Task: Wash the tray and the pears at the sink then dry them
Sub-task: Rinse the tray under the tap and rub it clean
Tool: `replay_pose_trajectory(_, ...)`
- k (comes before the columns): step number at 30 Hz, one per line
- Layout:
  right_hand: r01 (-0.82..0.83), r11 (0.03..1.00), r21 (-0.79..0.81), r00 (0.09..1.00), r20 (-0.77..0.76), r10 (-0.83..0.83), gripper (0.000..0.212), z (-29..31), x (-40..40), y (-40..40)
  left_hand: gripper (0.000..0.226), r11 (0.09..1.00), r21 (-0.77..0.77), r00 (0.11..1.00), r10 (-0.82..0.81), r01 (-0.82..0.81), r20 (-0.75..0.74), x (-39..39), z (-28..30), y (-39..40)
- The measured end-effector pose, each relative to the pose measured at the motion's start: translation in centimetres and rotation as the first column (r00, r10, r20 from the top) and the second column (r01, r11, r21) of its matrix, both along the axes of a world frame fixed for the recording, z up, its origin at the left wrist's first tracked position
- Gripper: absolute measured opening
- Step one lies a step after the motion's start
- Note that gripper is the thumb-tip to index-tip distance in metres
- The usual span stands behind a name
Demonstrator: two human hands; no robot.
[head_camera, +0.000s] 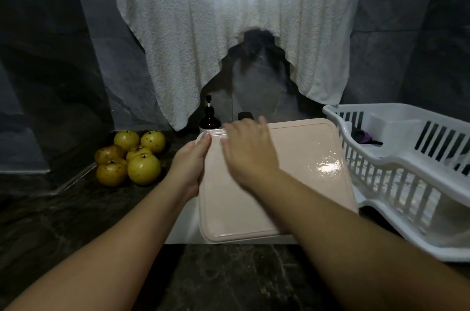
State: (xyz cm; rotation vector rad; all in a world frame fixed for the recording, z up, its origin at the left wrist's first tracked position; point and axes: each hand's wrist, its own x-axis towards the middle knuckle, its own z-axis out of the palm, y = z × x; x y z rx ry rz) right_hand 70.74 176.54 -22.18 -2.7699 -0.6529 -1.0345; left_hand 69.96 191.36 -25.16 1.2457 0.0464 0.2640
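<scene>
Head view over a sink, left hand [189,165] gripping the left edge of a wet pink tray [292,178], right hand [250,151] flat with fingers spread on its top, six yellow pears [129,158] piled on the dark surface [63,221] at left, white dish rack [412,173] at right.

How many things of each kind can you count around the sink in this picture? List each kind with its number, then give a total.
Pears: 6
Tray: 1
Dish rack: 1
Pump bottle: 1
White towel: 1
Hands: 2, left and right
Total: 12
</scene>
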Motion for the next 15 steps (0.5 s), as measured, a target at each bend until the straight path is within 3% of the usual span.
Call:
replay_pose_trajectory(2, -0.108, 0.986, -0.128, 0.994, -0.035, 0.105, 0.058, -1.7, -0.9, 0.6, 0.037, 0.999, -0.040, 1.000, -0.010, 0.009, -0.025, 0.0, 0.1, 0.2)
replay_pose_trajectory(4, -0.125, 0.973, -0.192, 0.990, -0.087, 0.109, 0.063, -2.7, -0.6, -1.8, 0.041, 0.997, -0.070, 0.999, 0.026, -0.029, -0.043, -0.1, 0.2, 1.3)
replay_pose_trajectory(8, 0.210, 0.978, 0.008, 0.960, -0.192, -0.204, 0.069, -3.0, 2.0, -9.1, 0.032, 0.989, -0.031, 0.989, 0.145, -0.145, -0.014, -0.5, 0.2, 3.7)
replay_pose_trajectory(11, 0.349, 0.927, 0.139, 0.921, -0.232, -0.313, 0.074, -0.9, 3.0, -10.3, 0.033, 0.995, -0.007, 0.995, 0.099, -0.099, -0.011, -0.5, 0.3, 2.9)
replay_pose_trajectory(13, 0.313, 0.937, 0.154, 0.945, -0.149, -0.291, 0.078, 0.5, 2.6, -7.4, 0.036, 0.998, -0.019, 0.998, 0.055, -0.056, -0.022, -0.3, 0.7, 1.1)
replay_pose_trajectory(15, 0.168, 0.984, 0.068, 0.983, -0.084, -0.162, 0.078, 0.9, 1.3, -3.3, 0.036, 0.999, -0.021, 1.000, 0.029, -0.030, -0.010, -0.1, 1.3, -0.6)
